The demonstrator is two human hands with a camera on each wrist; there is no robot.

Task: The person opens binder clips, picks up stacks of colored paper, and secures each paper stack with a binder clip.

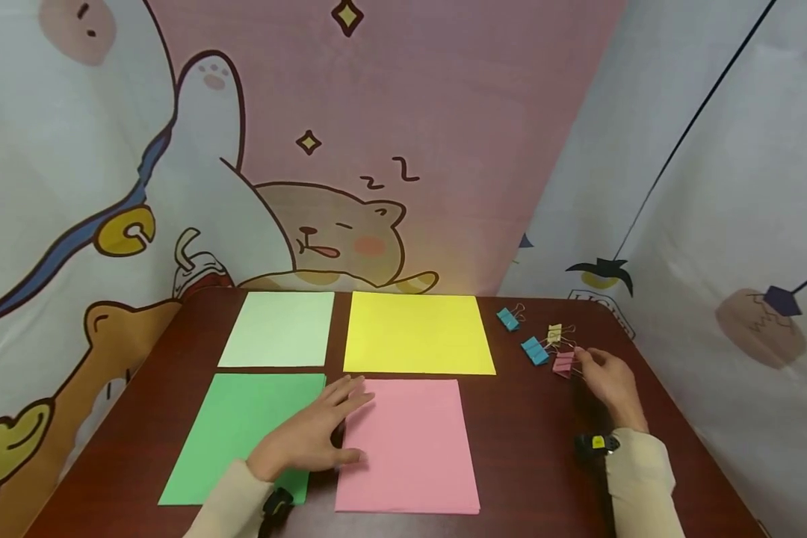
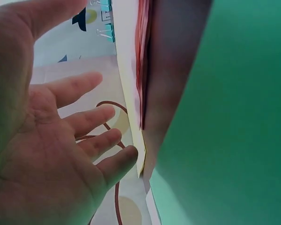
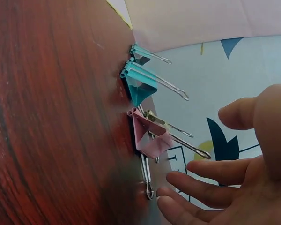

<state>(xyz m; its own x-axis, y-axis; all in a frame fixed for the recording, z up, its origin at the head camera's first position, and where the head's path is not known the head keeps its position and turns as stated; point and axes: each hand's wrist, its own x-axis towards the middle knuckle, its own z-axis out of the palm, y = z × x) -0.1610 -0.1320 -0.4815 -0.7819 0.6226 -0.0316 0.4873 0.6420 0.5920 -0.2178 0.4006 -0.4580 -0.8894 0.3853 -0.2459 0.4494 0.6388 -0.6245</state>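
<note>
My left hand (image 1: 312, 435), fingers spread, hovers at the left side of a stack of pink paper (image 1: 410, 452). In the left wrist view its palm and separated fingers hold nothing. On the right, my right hand (image 1: 612, 385) reaches beside a pink binder clip (image 1: 563, 363). The right wrist view shows thumb and fingers parted, with a gap between them and the pink clip's wire handles (image 3: 196, 149). Close behind the pink clip lies a yellow binder clip (image 1: 554, 333). A larger blue binder clip (image 1: 535, 351) and a smaller blue one (image 1: 508, 319) lie to the left.
Green paper (image 1: 242, 433) lies at the front left of the dark wooden table (image 1: 524, 456). Pale green paper (image 1: 279, 329) and yellow paper (image 1: 417, 332) lie along the back. A cartoon-printed cloth (image 1: 444, 134) hangs behind the table and at its sides.
</note>
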